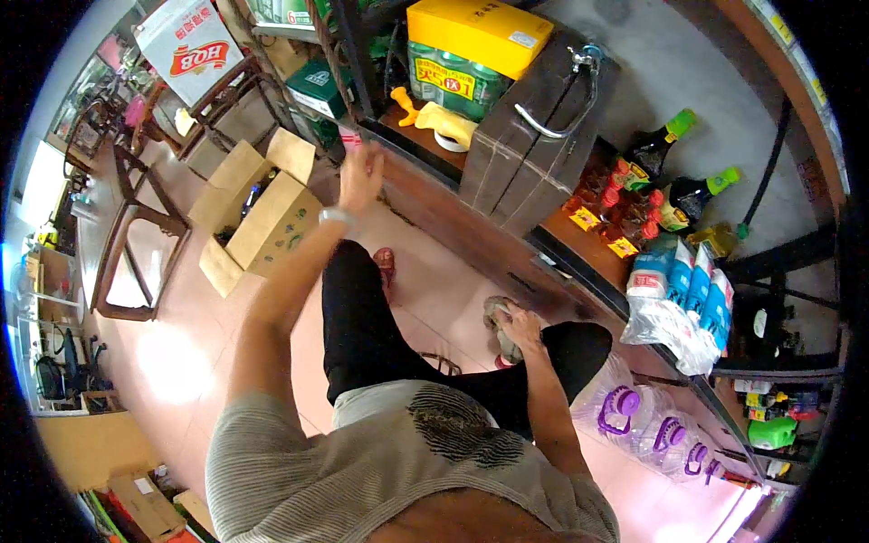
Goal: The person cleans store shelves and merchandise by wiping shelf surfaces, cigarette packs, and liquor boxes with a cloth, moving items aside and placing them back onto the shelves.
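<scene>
My left hand (361,177) is raised in front of the shelf edge, a bracelet at its wrist. Its fingers are stretched out and slightly blurred, and I see nothing held in them. My right hand (521,329) hangs low beside my right knee, closed around a crumpled grey rag (498,316). The rag is close to the lower front of the wooden shelf (471,231); whether it touches the wood I cannot tell. Left of my left hand, an opened cardboard box (276,222) stands on the floor with dark bottles partly visible inside.
The shelf carries a brown stone-like block with a faucet (534,136), a yellow box (480,34), red-capped bottles (625,208), dark green-capped bottles (692,199) and blue packets (697,290). Clear jugs with purple handles (670,434) stand at lower right. A wooden chair (136,253) is left.
</scene>
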`<state>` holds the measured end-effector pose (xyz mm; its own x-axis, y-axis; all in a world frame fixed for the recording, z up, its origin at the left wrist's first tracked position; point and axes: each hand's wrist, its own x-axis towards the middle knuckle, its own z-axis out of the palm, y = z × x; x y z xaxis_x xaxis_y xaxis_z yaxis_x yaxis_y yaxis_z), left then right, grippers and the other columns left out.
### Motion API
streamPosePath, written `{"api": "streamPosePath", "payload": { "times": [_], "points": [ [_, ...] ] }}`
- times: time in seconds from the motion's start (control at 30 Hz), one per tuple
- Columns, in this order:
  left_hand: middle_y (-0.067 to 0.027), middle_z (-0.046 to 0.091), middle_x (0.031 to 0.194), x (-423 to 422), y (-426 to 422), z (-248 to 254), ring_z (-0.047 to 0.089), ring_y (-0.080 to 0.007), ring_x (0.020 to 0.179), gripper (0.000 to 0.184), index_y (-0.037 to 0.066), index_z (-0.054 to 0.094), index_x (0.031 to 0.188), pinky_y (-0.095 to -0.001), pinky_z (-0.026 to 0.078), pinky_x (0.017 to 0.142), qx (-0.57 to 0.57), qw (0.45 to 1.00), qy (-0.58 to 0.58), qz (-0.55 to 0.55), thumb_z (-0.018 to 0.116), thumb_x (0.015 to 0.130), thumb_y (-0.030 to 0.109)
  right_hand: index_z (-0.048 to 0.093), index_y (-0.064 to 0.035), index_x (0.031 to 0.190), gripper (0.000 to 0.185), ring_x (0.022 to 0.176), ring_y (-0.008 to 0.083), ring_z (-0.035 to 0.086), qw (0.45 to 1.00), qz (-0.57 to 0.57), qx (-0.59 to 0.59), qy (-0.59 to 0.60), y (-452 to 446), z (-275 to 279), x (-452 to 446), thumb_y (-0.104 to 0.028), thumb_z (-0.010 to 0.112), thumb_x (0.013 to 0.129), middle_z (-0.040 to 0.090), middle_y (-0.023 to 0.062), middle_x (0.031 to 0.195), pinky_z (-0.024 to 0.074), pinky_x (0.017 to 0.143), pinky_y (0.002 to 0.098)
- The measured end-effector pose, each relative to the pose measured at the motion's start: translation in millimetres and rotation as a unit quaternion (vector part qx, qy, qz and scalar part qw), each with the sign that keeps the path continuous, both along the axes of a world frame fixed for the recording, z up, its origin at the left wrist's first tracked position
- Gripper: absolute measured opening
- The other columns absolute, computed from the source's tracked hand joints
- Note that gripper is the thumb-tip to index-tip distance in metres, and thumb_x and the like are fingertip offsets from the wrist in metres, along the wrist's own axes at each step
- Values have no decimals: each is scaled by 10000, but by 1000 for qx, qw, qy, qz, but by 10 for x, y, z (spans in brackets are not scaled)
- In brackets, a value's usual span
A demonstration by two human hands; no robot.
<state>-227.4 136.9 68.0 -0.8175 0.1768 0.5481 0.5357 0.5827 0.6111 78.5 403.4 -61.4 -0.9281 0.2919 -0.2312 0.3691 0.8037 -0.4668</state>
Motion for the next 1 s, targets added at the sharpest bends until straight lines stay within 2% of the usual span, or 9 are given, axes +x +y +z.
{"api": "streamPosePath", "payload": {
  "times": [0.13,0.17,0.23,0.3,0.33,0.43,0.53,0.67,1.0],
  "points": [
    [-119,631,762,1018,27,-1043,611,-219,679,165,3,600,934,-337,485,618,107,967,-214,-86,573,844,139,563,8,1108,471,940,289,583,932,-242,-269,29,147,-489,-54,-403,488,890,627,150,1011,439,821,375],
    [-100,628,780,1237,76,-1124,600,-179,678,173,7,598,936,-307,477,598,179,900,-388,-81,572,855,158,532,58,1131,489,991,228,539,747,-360,-559,26,-151,582,-126,-374,484,905,583,113,1084,414,879,335],
    [-75,622,809,1590,161,-1323,584,-134,672,195,14,590,947,-268,467,575,270,758,-588,-86,570,869,191,530,20,1157,449,978,241,558,617,-320,-719,17,51,258,-61,-344,509,895,578,118,1100,433,892,349],
    [-61,614,830,1810,237,-1630,574,-121,664,221,18,575,967,-247,463,568,332,672,-655,-100,567,877,220,578,9,1094,408,932,242,584,738,-309,-596,71,-16,344,-70,-329,543,869,606,131,1042,463,835,347],
    [-56,603,831,1909,267,-1661,566,-126,661,212,20,566,973,-249,455,556,322,665,-665,-110,558,878,210,582,10,1077,391,919,238,590,662,-381,-645,7,39,7,-102,-311,560,854,613,130,1015,473,804,342],
    [-65,612,868,2094,243,-1412,576,-144,664,251,26,546,1031,-271,488,591,265,673,-684,-96,538,887,231,523,13,1181,555,924,264,590,653,-386,-652,5,-200,325,-78,-432,544,851,590,157,1094,476,798,351],
    [-60,596,841,2070,36,-1814,564,-154,660,151,59,547,902,-252,468,545,352,565,-739,-104,547,869,207,554,30,1127,570,921,262,595,684,-361,-631,-51,-321,209,-52,-465,545,845,623,147,1026,462,815,377],
    [-97,627,824,2049,-123,-2210,573,-183,619,216,29,554,1019,-288,487,536,269,609,-746,12,497,880,184,498,14,1218,711,1134,341,477,839,-303,-450,-32,-401,-255,51,-570,518,814,527,213,1193,366,940,436],
    [-119,653,815,2116,-41,-2106,580,-192,569,197,48,567,1000,-311,491,501,161,639,-751,40,545,863,187,535,18,1127,601,961,312,554,830,-469,-279,114,-464,637,163,-518,480,863,604,201,1016,408,835,401]
  ]
}}
